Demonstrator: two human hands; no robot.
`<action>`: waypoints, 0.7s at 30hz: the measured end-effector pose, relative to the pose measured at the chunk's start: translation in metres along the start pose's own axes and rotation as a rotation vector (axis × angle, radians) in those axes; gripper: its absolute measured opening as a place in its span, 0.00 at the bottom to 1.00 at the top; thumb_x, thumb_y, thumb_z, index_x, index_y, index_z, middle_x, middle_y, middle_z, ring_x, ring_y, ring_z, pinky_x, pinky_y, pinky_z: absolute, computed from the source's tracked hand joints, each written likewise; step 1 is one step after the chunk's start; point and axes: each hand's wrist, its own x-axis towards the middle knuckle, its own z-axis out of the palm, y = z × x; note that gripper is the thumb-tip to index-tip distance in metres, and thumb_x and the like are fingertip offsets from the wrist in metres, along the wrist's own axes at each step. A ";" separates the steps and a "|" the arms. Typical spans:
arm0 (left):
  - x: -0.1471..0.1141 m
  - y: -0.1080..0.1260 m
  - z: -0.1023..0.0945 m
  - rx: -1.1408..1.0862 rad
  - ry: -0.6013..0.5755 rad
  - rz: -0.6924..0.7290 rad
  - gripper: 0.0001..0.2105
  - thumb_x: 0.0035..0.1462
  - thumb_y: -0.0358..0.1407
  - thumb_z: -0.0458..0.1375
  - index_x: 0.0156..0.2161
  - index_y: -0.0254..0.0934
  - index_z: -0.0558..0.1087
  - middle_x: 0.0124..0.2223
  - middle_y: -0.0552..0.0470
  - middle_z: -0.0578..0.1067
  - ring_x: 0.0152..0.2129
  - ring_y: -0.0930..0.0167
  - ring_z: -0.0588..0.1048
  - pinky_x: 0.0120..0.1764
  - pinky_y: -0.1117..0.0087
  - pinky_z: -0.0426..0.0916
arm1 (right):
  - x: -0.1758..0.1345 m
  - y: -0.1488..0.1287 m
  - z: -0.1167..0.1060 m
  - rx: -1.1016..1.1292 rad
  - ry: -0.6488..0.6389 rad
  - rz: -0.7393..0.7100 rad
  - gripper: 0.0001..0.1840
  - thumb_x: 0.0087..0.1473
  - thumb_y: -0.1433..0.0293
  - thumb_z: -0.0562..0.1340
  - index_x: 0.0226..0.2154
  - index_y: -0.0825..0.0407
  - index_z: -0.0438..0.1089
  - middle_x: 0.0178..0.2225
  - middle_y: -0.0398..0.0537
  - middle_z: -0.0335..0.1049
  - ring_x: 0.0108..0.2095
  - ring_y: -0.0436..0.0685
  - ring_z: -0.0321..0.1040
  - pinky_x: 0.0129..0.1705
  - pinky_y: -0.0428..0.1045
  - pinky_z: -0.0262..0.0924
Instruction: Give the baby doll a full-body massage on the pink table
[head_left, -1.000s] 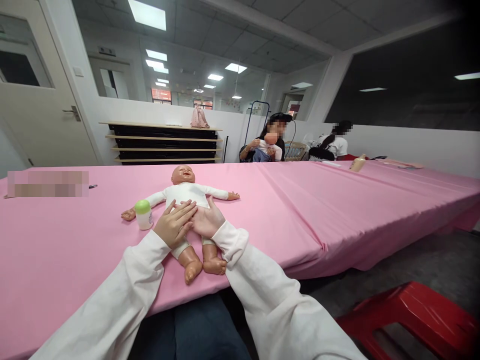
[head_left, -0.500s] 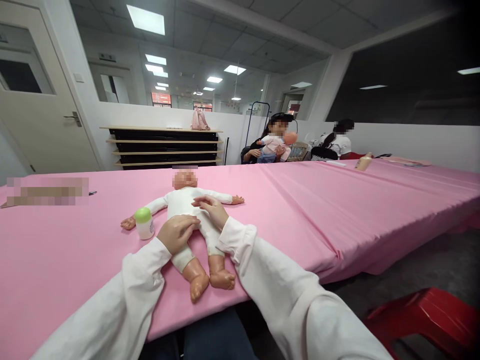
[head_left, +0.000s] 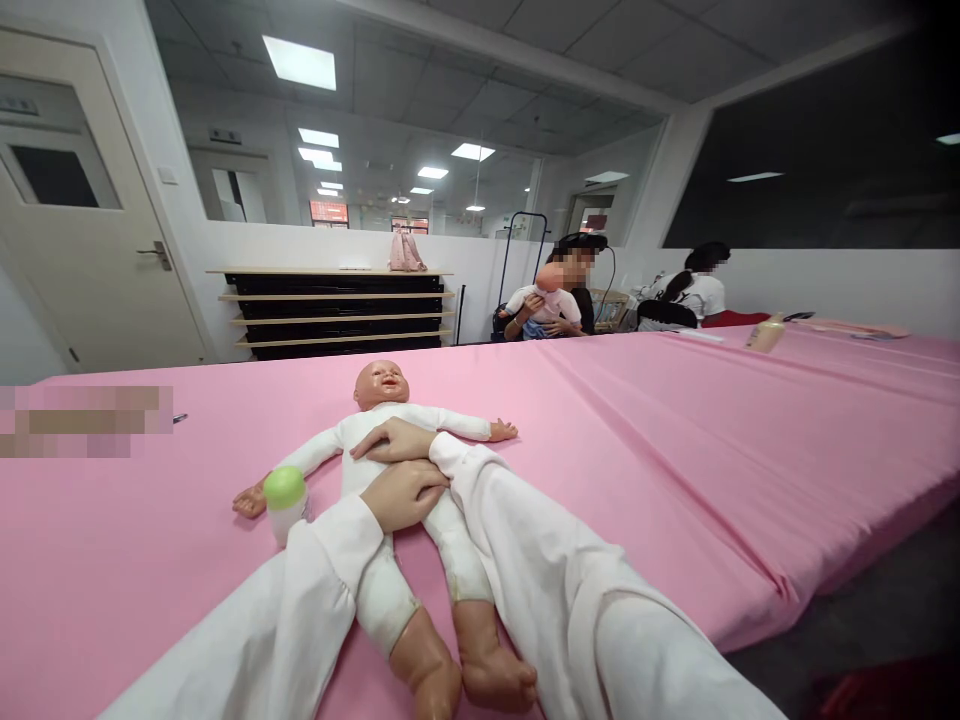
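A baby doll (head_left: 360, 480) with a white cloth body and bare plastic head, hands and feet lies on its back, feet toward me. My right hand (head_left: 397, 440) rests flat across the doll's belly, fingers stretched to the left. Just below it, my left hand (head_left: 405, 493) lies on the lower belly with its fingers pointing right. Both hands are open and hold nothing. Left of the doll, by its arm, stands a small white bottle with a green cap (head_left: 285, 500), partly hidden by my left sleeve.
A pink cloth covers the table (head_left: 615, 480). A beige bottle (head_left: 765, 333) stands at the far right. At the left edge lies a blurred-out item (head_left: 82, 420). Behind the table, a person (head_left: 581, 290) holds another doll, and a second person (head_left: 694, 285) sits farther right.
My right hand has moved left across the doll's belly, and my left hand has shifted right below it. The view has moved, so the doll appears larger. The person behind has shifted their doll.
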 end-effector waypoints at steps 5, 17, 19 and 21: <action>-0.002 0.002 -0.001 -0.081 -0.051 -0.036 0.14 0.52 0.26 0.47 0.35 0.38 0.75 0.37 0.56 0.76 0.33 0.75 0.73 0.37 0.75 0.64 | -0.003 0.008 0.007 0.003 0.061 -0.062 0.15 0.52 0.74 0.54 0.39 0.53 0.73 0.47 0.45 0.69 0.52 0.51 0.63 0.56 0.46 0.53; -0.005 0.003 0.001 -0.141 0.082 -0.053 0.14 0.49 0.26 0.47 0.34 0.35 0.75 0.34 0.53 0.77 0.30 0.74 0.73 0.35 0.75 0.66 | -0.004 0.014 0.011 -0.092 0.288 0.001 0.16 0.54 0.71 0.53 0.41 0.52 0.72 0.49 0.47 0.67 0.55 0.53 0.58 0.59 0.52 0.48; -0.005 0.003 0.002 -0.119 0.113 -0.043 0.14 0.49 0.27 0.47 0.32 0.35 0.75 0.33 0.53 0.77 0.30 0.74 0.73 0.35 0.74 0.66 | -0.006 0.016 0.011 -0.030 0.329 0.029 0.16 0.54 0.69 0.53 0.42 0.53 0.72 0.50 0.48 0.66 0.55 0.53 0.58 0.59 0.51 0.47; -0.007 0.002 0.004 -0.101 0.156 -0.031 0.13 0.49 0.27 0.47 0.32 0.35 0.75 0.33 0.53 0.77 0.30 0.73 0.74 0.36 0.73 0.67 | -0.010 0.019 0.012 0.029 0.379 0.056 0.17 0.54 0.67 0.54 0.42 0.54 0.71 0.51 0.50 0.65 0.56 0.53 0.56 0.60 0.52 0.46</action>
